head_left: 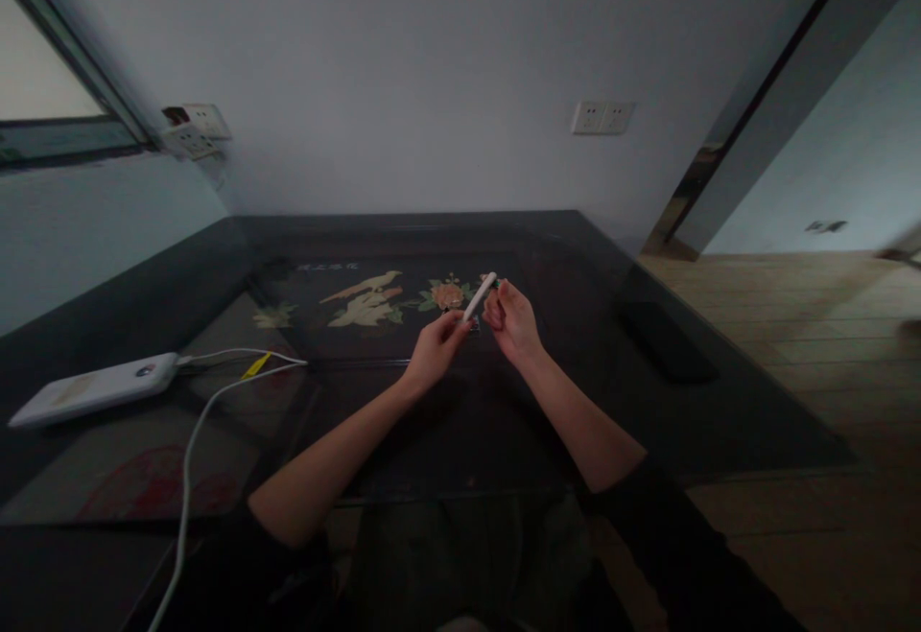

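Both hands are raised just above the dark table [547,402], close together over its middle. The left hand [436,349] has its grip closed on the lower end of a slim white pen-like stick [481,295], which slants up and to the right — its upper tip pointing toward the flower inlay [447,294] set into the tabletop. The right hand [509,320] sits just beside the stick's upper part, fingers curled inward; something small and dark shows at its fingertips, but the light is too dim to say whether it is pinched there or whether the fingers touch the stick at all. So the right grip I cannot tell.

Under the hands the tabletop is glossy, with pale bird inlays [366,298] left of the flower. Well off to the left lies a white power bank [97,387], flat on the table, with a white cable [198,431] running from its end and trailing down past the near edge; a small yellow tag [255,364] sits on the cable close to the bank. A dark flat slab [666,339] rests near the table's right edge. On the wall behind, a double socket plate [602,117].
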The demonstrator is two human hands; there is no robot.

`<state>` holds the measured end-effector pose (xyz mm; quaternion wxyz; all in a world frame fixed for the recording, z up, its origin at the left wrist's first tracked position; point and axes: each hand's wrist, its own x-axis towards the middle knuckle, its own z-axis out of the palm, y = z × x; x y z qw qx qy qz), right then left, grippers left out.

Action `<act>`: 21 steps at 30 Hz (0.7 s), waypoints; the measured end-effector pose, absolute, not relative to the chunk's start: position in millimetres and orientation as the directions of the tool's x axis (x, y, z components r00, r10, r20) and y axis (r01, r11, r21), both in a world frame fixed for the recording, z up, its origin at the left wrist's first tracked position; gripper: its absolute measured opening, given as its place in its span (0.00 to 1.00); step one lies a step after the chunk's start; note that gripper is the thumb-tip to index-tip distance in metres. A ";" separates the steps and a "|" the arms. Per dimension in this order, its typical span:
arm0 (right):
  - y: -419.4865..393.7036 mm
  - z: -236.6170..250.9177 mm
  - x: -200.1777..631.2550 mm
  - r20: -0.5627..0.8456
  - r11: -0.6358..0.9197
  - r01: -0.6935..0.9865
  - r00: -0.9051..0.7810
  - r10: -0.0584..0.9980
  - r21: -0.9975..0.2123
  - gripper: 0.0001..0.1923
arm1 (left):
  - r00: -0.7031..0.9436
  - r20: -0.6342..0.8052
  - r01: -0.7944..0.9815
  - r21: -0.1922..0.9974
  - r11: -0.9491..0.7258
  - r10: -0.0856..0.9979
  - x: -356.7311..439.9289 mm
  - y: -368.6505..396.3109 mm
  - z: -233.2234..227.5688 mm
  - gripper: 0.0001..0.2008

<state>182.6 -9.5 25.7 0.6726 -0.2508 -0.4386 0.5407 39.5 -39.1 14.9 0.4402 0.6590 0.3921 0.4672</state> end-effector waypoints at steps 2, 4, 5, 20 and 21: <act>-9.6 25.9 182.4 0.317 0.289 -0.506 0.032 0.948 -0.813 0.22 | 0.293 0.277 0.083 0.946 -0.313 0.915 40.7 -41.3 16.4 0.16; -10.0 26.7 182.3 0.313 0.287 -0.514 0.038 0.949 -0.809 0.22 | 0.322 0.273 0.062 0.949 -0.308 0.906 41.0 -42.1 17.3 0.17; -10.3 27.3 182.2 0.313 0.286 -0.521 0.039 0.949 -0.804 0.22 | 0.325 0.270 0.059 0.951 -0.305 0.906 40.7 -41.8 17.4 0.17; -10.9 28.2 182.1 0.316 0.294 -0.493 0.040 0.948 -0.819 0.22 | 0.230 0.290 0.125 0.938 -0.324 0.929 37.8 -39.0 13.4 0.16; -10.4 27.5 182.1 0.312 0.293 -0.492 0.045 0.949 -0.820 0.22 | 0.244 0.295 0.130 0.934 -0.332 0.924 38.7 -40.5 14.5 0.16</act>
